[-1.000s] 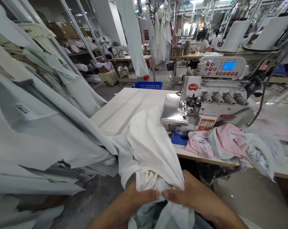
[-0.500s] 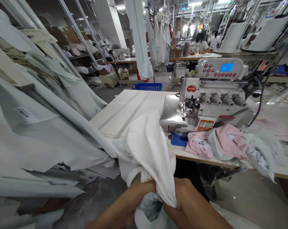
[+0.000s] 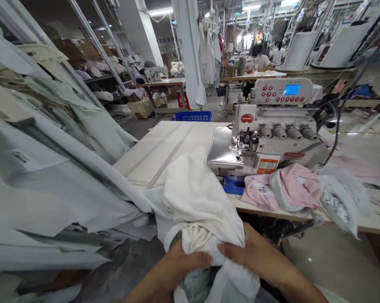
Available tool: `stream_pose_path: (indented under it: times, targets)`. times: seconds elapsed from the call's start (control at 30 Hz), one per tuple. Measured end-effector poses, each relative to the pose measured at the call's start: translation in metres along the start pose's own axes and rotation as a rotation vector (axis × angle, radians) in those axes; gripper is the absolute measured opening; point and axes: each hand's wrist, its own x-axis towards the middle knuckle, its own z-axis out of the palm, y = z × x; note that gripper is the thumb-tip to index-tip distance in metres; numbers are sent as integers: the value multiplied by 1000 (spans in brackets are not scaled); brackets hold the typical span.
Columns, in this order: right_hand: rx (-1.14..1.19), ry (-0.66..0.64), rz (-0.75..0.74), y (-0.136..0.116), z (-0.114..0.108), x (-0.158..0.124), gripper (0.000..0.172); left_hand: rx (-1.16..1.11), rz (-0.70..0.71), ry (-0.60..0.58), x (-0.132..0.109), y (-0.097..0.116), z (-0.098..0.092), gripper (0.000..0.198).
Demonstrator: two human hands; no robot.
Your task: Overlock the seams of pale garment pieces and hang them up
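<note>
A bunched white garment [image 3: 199, 189] drapes from the table's front edge down to my lap side. My left hand [image 3: 190, 259] grips its gathered part, thumb on top and the other fingers hidden beneath the cloth. On the right, my right hand [image 3: 245, 252] pinches the same garment, its thumb pointing left across the fabric. Below the hands the cloth hangs in an open loop with a pale grey-green inside. Beyond it stands an overlock sewing machine [image 3: 272, 130] with a shiny metal plate [image 3: 223, 149]; neither hand touches it.
Pale fabric pieces [image 3: 67, 185] hang in a large pile at left. Pink and white cloth bundles [image 3: 299, 185] lie on the table [image 3: 164, 151] right of a blue piece [image 3: 234, 185]. A blue basket [image 3: 193, 116] stands behind. Thread cones [image 3: 341, 46] and a seated person [image 3: 257, 61] are farther back.
My hands have moved apart and spread the garment wider; the right hand has shifted up and right. Both thumbs now show on top of the cloth. The view has turned slightly right.
</note>
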Motion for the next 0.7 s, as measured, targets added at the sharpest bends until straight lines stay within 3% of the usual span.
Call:
stream_pose_path:
  times: [0.4, 0.7]
  targets:
    - [92, -5, 23, 9, 4, 0, 52, -67, 76, 159, 10, -13, 5, 74]
    - [115, -4, 60, -2, -2, -4, 47, -279, -123, 186, 10, -8, 8, 61]
